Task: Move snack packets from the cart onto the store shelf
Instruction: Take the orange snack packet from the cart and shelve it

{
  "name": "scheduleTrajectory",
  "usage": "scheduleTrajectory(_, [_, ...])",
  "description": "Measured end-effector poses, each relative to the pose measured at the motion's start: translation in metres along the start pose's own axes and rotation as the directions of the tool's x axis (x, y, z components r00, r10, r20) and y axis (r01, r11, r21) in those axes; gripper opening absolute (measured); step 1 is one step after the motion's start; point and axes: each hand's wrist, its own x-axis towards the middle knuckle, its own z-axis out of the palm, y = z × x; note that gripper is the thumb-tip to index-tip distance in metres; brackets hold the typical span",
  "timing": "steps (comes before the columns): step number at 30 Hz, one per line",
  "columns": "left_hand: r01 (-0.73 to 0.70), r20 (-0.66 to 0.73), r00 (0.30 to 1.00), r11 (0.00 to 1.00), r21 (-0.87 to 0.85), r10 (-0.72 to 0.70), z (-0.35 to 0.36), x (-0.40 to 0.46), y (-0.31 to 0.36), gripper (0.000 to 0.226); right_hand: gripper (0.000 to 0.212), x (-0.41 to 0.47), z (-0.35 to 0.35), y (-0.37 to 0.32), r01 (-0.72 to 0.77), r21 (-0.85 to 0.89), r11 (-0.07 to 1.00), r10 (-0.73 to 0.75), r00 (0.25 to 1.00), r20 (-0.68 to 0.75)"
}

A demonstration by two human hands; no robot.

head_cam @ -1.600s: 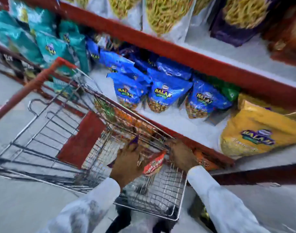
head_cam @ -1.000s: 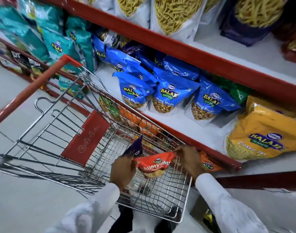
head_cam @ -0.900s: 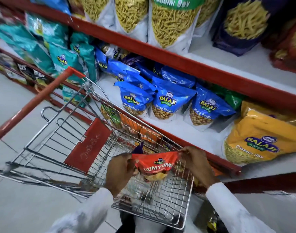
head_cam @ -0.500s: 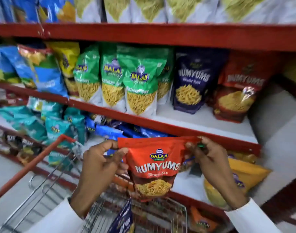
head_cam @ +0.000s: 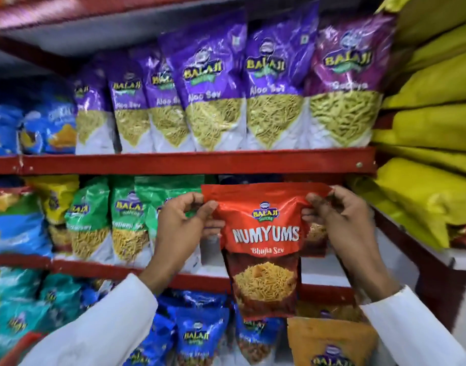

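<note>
1. A store rack of red-edged metal shelves (head_cam: 189, 163) fills the view, every level crowded with upright snack bags.
2. On the upper level stand blue bags (head_cam: 49, 128) at the far left, then a row of purple-topped plastic bags of pale yellow sev (head_cam: 213, 83).
3. One level down, green bags of sev (head_cam: 90, 220) stand left of the hands.
4. The left hand (head_cam: 180, 228) pinches the top left corner of a glossy red "Numyums" plastic snack packet (head_cam: 263, 247), thumb in front; its grip is closed on the packet.
5. The packet hangs upright in front of the middle shelf, its lower end covering the red edge below.
6. The right hand (head_cam: 343, 223) pinches the top right corner, its grip likewise closed on the packet.
7. Stacked yellow sacks (head_cam: 432, 120) fill the far right.
</note>
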Motion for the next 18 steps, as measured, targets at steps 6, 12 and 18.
scheduleTrajectory(6, [-0.026,0.106,0.994,0.993,-0.111,0.038,0.059,0.042,-0.025,0.029,0.029,0.033,-0.023,0.016,0.058,0.043,0.997,-0.050,0.986,-0.156])
scheduleTrajectory(12, [0.099,0.158,0.984,0.990,-0.100,-0.083,0.098,0.068,-0.064,0.029,0.027,0.056,-0.039,0.060,0.013,-0.006,1.000,-0.014,0.971,-0.240])
scheduleTrajectory(18, [0.182,0.210,0.963,0.982,-0.044,-0.169,0.116,0.074,-0.077,0.014,0.019,0.067,-0.049,0.093,-0.112,0.017,0.994,0.112,0.947,-0.301])
